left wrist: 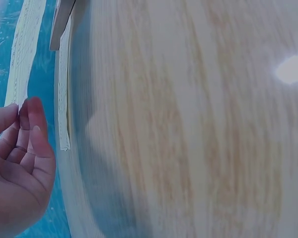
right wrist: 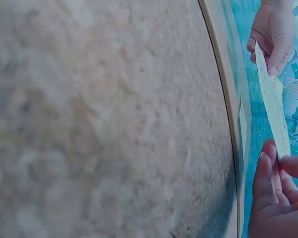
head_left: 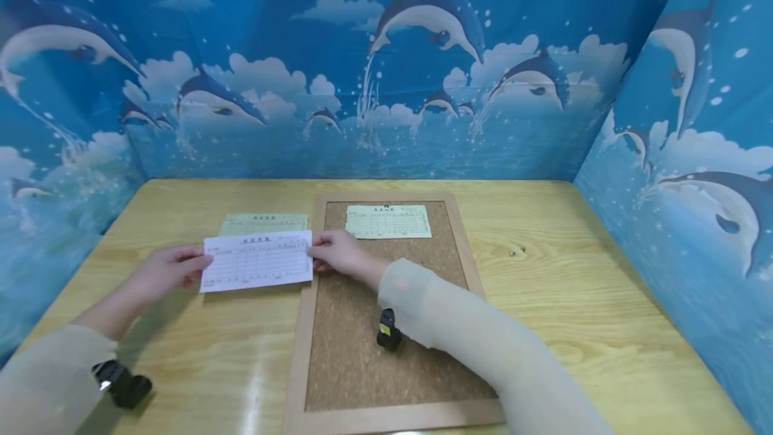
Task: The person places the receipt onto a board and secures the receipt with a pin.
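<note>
A white printed paper form (head_left: 258, 264) is held up by its two short sides above the table. The left hand (head_left: 172, 267) pinches its left edge between thumb and fingers; the left wrist view shows this left hand (left wrist: 25, 163) with the sheet nearly edge-on. At the opposite edge, the right hand (head_left: 344, 252) pinches the form over the corkboard's left frame. Behind the held sheet lies a pale green form (head_left: 266, 222), partly hidden by it. Another pale green form (head_left: 388, 223) is fixed near the top of the corkboard (head_left: 350, 354) with a pushpin (head_left: 386, 207).
The wood-framed corkboard lies flat on a wood-grain table (head_left: 580, 287). To its right are small pins (head_left: 512, 254) on the tabletop. A blue dolphin-print curtain (head_left: 272, 139) stands behind the table and along its sides. Both sleeves carry black wrist cameras.
</note>
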A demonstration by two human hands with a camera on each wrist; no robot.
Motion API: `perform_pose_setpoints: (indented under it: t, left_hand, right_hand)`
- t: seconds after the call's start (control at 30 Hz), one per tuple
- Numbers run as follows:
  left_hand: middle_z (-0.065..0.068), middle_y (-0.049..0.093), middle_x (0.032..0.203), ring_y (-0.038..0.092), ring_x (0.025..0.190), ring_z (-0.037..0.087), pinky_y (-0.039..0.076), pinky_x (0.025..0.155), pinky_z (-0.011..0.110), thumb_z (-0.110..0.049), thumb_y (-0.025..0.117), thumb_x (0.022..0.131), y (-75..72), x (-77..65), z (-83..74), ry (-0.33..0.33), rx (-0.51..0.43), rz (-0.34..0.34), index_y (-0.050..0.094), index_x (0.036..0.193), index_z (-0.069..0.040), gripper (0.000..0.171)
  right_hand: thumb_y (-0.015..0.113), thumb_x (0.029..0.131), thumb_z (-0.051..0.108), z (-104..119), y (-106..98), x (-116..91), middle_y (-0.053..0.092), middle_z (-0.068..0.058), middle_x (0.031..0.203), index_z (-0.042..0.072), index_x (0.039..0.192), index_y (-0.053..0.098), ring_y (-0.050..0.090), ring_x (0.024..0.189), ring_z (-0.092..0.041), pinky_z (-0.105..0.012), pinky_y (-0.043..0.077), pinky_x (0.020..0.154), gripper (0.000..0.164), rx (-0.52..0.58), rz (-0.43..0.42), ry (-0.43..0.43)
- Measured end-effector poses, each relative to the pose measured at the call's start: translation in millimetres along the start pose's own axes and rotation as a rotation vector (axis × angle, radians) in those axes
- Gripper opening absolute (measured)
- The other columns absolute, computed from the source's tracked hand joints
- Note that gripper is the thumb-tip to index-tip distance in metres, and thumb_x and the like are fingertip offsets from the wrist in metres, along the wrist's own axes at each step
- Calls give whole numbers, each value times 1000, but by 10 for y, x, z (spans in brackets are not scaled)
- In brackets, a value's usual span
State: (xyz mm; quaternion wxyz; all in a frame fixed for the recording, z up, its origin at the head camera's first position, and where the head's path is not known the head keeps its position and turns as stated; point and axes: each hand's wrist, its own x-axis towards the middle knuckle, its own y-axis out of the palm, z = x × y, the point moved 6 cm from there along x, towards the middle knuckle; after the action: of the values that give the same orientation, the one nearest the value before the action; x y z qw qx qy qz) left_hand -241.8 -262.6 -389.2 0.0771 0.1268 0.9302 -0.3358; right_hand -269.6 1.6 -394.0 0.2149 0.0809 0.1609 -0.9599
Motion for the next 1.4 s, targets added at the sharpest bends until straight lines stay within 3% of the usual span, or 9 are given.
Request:
perform_pose_setpoints:
  t: [0.37, 0.93, 1.4]
  left_hand:
    - [4, 63, 89, 56, 75, 10, 49, 66, 28, -24, 46, 99, 27, 1, -58, 2, -7, 12, 54, 109, 11, 38]
    - [4, 64, 93, 57, 78, 11, 48, 68, 29, -29, 47, 99, 63, 7, -66, -26, -17, 31, 54, 113, 10, 42]
    - [4, 63, 91, 56, 77, 12, 48, 67, 29, -30, 47, 98, 117, 8, -124, -9, -29, 34, 53, 115, 11, 44]
  right_hand:
    - [60, 91, 6, -29, -40, -5, 60, -5, 69, -5, 88, 64, 57, 59, -10, -24, 53, 59, 12, 9, 2, 5]
    - [57, 93, 7, -60, -99, -51, 60, -5, 69, -5, 90, 64, 57, 60, -9, -24, 52, 61, 15, 20, 12, 32]
    - [58, 92, 8, -126, -181, -79, 61, -5, 71, -5, 95, 66, 58, 62, -9, -24, 53, 63, 15, 41, 14, 61]
